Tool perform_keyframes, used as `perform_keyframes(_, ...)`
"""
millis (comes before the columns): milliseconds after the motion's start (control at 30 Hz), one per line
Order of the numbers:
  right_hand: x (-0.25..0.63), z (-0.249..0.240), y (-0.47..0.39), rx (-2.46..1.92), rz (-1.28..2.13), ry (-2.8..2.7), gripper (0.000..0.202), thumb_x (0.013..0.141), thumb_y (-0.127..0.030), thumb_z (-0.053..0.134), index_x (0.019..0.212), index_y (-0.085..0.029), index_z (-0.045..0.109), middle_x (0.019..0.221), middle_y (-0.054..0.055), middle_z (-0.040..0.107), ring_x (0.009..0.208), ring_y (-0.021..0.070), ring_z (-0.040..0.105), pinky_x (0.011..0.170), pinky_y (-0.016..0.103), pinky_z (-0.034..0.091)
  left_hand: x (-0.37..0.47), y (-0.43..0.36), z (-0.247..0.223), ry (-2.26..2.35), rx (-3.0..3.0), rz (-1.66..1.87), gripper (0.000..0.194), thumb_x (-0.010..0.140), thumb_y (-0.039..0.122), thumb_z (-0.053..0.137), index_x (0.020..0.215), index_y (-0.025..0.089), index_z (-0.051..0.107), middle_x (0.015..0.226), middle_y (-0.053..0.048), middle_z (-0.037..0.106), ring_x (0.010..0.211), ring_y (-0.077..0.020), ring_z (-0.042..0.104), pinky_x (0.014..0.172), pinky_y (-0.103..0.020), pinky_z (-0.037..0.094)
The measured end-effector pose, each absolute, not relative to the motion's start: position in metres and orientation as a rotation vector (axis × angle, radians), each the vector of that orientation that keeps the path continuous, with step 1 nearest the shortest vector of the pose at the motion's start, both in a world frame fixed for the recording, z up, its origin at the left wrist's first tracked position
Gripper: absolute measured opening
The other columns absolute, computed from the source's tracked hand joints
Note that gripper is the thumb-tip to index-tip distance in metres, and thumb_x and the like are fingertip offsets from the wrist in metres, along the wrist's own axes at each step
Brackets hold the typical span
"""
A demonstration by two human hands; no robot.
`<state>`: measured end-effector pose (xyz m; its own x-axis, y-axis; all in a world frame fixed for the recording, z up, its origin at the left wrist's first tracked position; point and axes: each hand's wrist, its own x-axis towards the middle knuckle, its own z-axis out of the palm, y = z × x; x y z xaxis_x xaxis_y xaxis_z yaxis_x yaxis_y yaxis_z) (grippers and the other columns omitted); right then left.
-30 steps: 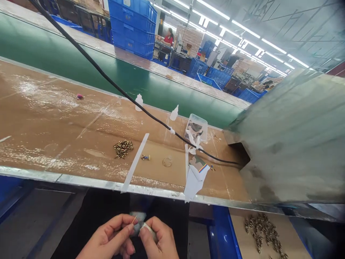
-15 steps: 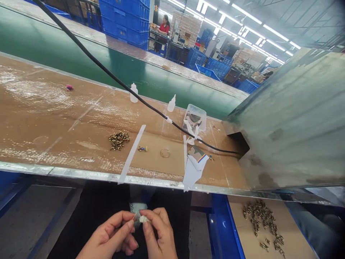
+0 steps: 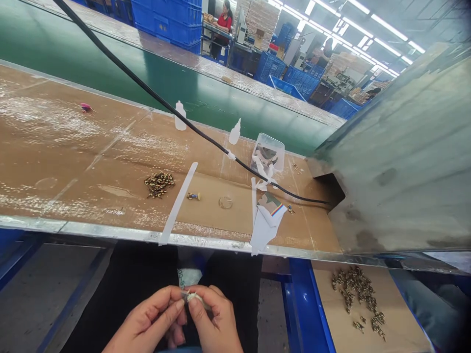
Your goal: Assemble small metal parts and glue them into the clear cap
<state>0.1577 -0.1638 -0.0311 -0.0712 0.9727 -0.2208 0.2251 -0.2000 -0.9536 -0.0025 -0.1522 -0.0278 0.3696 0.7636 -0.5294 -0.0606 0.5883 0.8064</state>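
Over my lap, my left hand [image 3: 154,314] and my right hand [image 3: 213,311] meet fingertip to fingertip in front of the table edge. My right hand pinches a small whitish wad [image 3: 193,296] between thumb and forefinger. Thumb and forefinger of my left hand are pressed together at the wad's left side, on something thin and tiny that I cannot make out. Below the table edge, behind the fingers, shows a pale printed patch [image 3: 189,277]. On the cardboard tabletop [image 3: 235,223] ahead lie a small painted figurine [image 3: 193,196] and a clear round disc [image 3: 225,202].
A pile of small dark-and-gold pieces [image 3: 159,185] lies left; more pieces [image 3: 356,289] lie on cardboard at lower right. White bottles [image 3: 180,116] and a clear tub [image 3: 270,149] stand at the back. A black cable [image 3: 147,87] crosses the view. A metal housing [image 3: 401,171] blocks the right.
My left fingertips have closed in on the white wad; the thin yellowish stick seen between the hands before no longer shows. The view has shifted slightly.
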Motion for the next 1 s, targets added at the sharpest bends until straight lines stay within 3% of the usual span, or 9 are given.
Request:
perform_keyframes(167, 0.154, -0.044, -0.169, -1.485, 1.357, -1.243, 0.029, 0.089, -0.041, 0.057, 0.089, -0.018, 0.075, 0.079, 0.005, 0.066, 0.074, 0.0171, 0.06, 0.066, 0.024, 0.043, -0.005, -0.154, -0.032, 1.098, 0.783, 0.591, 0.039, 0.08, 0.057, 0.063, 0.071, 0.019, 0.064, 0.062, 0.001, 0.059, 0.056, -0.0151, 0.056, 0.055, -0.024, 0.048)
perform_keyframes(333, 0.151, -0.059, -0.173, -1.506, 1.479, -1.103, 0.043, 0.084, -0.054, 0.059, 0.071, -0.014, 0.07, 0.058, -0.003, 0.048, 0.057, 0.0107, 0.04, 0.053, 0.021, 0.031, -0.008, -0.158, -0.038, 1.082, 0.702, 0.57, 0.036, 0.081, 0.053, 0.065, 0.071, 0.018, 0.064, 0.057, 0.002, 0.06, 0.049, -0.0123, 0.053, 0.05, -0.021, 0.043)
perform_keyframes(500, 0.147, -0.063, -0.174, -1.51, 1.503, -1.061, 0.048, 0.081, -0.057, 0.06, 0.067, -0.013, 0.069, 0.055, -0.004, 0.043, 0.054, 0.0095, 0.033, 0.051, 0.021, 0.028, -0.007, -0.161, -0.039, 1.113, 0.604, 0.553, 0.037, 0.08, 0.051, 0.066, 0.066, 0.017, 0.062, 0.049, 0.003, 0.056, 0.045, -0.01, 0.049, 0.046, -0.018, 0.037)
perform_keyframes(767, 0.146, -0.076, -0.18, -1.563, 1.514, -0.982, 0.045, 0.079, -0.057, 0.062, 0.064, -0.015, 0.065, 0.052, -0.006, 0.036, 0.048, 0.0082, 0.029, 0.042, 0.019, 0.021, -0.005, -0.167, -0.051, 1.111, 0.459, 0.641, 0.041, 0.068, 0.054, 0.076, 0.067, 0.016, 0.062, 0.054, 0.003, 0.06, 0.035, -0.0072, 0.047, 0.036, -0.016, 0.034)
perform_keyframes(1000, 0.139, -0.078, -0.188, -1.587, 1.341, -1.011, 0.045, 0.08, -0.055, 0.062, 0.059, -0.016, 0.063, 0.053, -0.003, 0.042, 0.05, 0.0095, 0.035, 0.043, 0.019, 0.03, -0.002, -0.162, -0.039, 1.144, 0.407, 0.602, 0.035, 0.066, 0.049, 0.078, 0.067, 0.017, 0.063, 0.052, 0.003, 0.06, 0.036, -0.0076, 0.046, 0.037, -0.017, 0.035)
